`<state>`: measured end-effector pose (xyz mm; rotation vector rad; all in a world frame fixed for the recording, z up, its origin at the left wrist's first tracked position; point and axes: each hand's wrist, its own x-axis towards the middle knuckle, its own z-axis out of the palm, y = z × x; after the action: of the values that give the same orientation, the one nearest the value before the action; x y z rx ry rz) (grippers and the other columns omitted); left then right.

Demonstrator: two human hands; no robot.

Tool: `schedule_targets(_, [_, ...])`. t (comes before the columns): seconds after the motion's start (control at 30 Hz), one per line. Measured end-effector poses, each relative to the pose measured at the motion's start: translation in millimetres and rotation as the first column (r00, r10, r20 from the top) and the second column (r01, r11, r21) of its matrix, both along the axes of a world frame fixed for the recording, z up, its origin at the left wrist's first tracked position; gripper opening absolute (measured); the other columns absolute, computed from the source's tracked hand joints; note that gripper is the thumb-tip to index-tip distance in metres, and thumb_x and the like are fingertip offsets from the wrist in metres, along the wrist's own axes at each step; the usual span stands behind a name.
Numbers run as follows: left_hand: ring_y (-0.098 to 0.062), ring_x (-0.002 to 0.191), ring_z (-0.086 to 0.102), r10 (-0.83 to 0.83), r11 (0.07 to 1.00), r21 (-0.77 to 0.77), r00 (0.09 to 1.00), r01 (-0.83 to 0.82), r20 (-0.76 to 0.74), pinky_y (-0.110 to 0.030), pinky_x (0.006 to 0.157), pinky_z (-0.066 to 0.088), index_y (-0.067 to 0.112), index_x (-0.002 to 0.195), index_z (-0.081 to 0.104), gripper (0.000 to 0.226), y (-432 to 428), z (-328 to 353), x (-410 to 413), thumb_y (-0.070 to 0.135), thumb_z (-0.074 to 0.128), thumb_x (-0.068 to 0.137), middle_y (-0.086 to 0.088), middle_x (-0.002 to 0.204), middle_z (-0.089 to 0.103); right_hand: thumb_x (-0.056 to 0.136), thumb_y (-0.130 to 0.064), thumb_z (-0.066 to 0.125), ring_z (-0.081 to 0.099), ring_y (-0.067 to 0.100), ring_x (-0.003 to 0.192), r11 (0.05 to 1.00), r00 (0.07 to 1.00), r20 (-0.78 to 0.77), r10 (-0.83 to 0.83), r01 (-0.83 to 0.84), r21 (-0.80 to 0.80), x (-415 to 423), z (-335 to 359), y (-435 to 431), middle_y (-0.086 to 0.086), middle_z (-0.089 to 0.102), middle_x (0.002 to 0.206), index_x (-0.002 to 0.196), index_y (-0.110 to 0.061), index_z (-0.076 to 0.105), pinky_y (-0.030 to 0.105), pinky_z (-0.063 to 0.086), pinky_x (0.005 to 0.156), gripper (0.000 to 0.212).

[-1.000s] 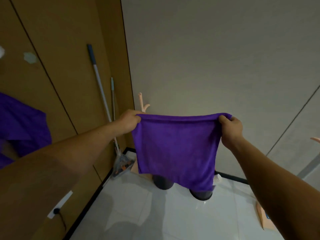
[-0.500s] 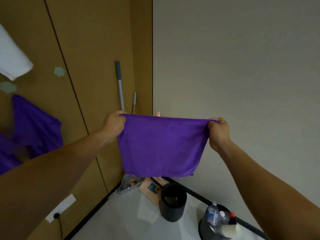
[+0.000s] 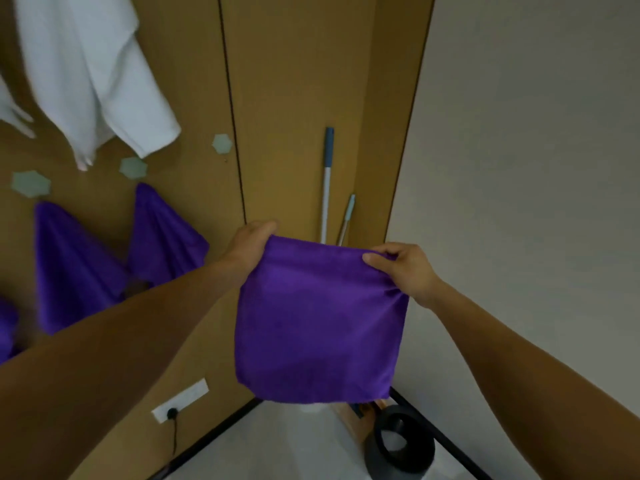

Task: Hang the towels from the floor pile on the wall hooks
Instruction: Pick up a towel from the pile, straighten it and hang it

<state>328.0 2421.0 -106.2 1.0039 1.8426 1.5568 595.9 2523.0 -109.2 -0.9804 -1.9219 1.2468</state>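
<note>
Both of my hands are holding one purple towel [image 3: 318, 323] up in front of the corner where the brown panelled wall [image 3: 294, 98] is meeting the grey wall [image 3: 519, 168]. My left hand [image 3: 251, 244] is gripping the towel's upper left corner, its fingers [image 3: 266, 226] curled over the top edge and clamped on the cloth. My right hand [image 3: 405, 271] is pinching the upper right corner, where the fabric is bunching under the thumb and the closed fingers. The towel is hanging flat between the two hands, its lower edge free above the floor [image 3: 294, 445].

To the left, on the panelled wall, two hung purple towels [image 3: 162, 237] are draping side by side, well apart from my left hand, and a white towel [image 3: 93, 74] is hanging above them. Three pale hexagonal wall hooks [image 3: 221, 143] are showing on the panel between the white towel and the purple ones. Behind the held towel, a long mop handle [image 3: 327, 181] and a shorter handle [image 3: 347, 216] are leaning in the corner. A black bin [image 3: 398, 441] is lying tilted on the floor below the towel's right side, and a wall socket [image 3: 180, 400] is sitting low on the panel.
</note>
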Motion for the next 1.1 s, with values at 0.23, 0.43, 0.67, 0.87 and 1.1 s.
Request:
schedule_targets(0.23, [-0.002,0.064,0.069,-0.224,0.960,-0.211,0.955,0.182,-0.193,-0.011,0.050,0.047,0.028,0.073,0.076,0.040,-7.2,3.7,-75.8,0.064,0.081,0.056,0.010,0.072,0.074,0.090,-0.013,0.065,0.064,0.026,0.094,0.994,0.999,0.047,-0.022,0.017,0.104,-119.9,-1.7,23.9,0.014,0.068,0.104,0.090,-0.002,0.064,0.037,0.050,0.085,0.011])
schedule_targets(0.43, [0.003,0.070,0.067,-0.108,0.994,-0.034,0.962,0.102,-0.251,-0.008,0.059,0.048,0.025,0.083,0.072,0.016,0.8,5.0,-121.8,0.038,0.064,0.090,0.015,0.071,0.072,0.089,-0.010,0.061,0.055,0.020,0.074,0.997,0.999,-0.048,0.005,-0.001,0.073,-200.1,2.6,37.6,0.007,0.058,0.080,0.084,-0.014,0.055,0.034,0.048,0.067,0.009])
schedule_targets(0.67, [-0.009,0.090,0.061,0.167,0.983,0.041,0.766,-0.181,-0.621,-0.019,0.080,0.044,0.018,0.108,0.067,0.025,47.2,-6.2,-160.7,0.034,0.052,0.097,0.007,0.097,0.067,0.078,-0.025,0.080,0.069,0.007,0.078,0.945,0.944,-0.113,0.312,-0.320,-0.063,-263.6,13.9,84.3,0.000,0.075,0.089,0.093,-0.013,0.076,0.021,0.056,0.074,0.020])
schedule_targets(0.87, [-0.007,0.079,0.059,0.364,0.911,0.153,0.570,-0.383,-0.736,-0.017,0.071,0.039,0.017,0.113,0.066,0.030,85.1,12.2,-184.3,0.038,0.052,0.095,0.002,0.098,0.071,0.086,-0.022,0.073,0.066,0.015,0.082,0.943,0.931,-0.175,0.322,-0.297,0.153,-327.2,24.9,142.4,0.004,0.072,0.088,0.089,-0.010,0.074,0.029,0.055,0.076,0.013])
schedule_targets(1.1, [-0.024,0.087,0.064,0.444,0.833,0.232,0.357,-0.502,-0.822,-0.031,0.076,0.050,0.013,0.115,0.064,0.033,120.3,46.7,-213.4,0.036,0.049,0.097,-0.009,0.101,0.070,0.091,-0.029,0.066,0.061,0.011,0.082,0.855,0.931,-0.165,0.326,-0.216,0.472,-390.2,49.6,185.0,-0.001,0.070,0.092,0.098,-0.013,0.070,0.025,0.049,0.076,0.018])
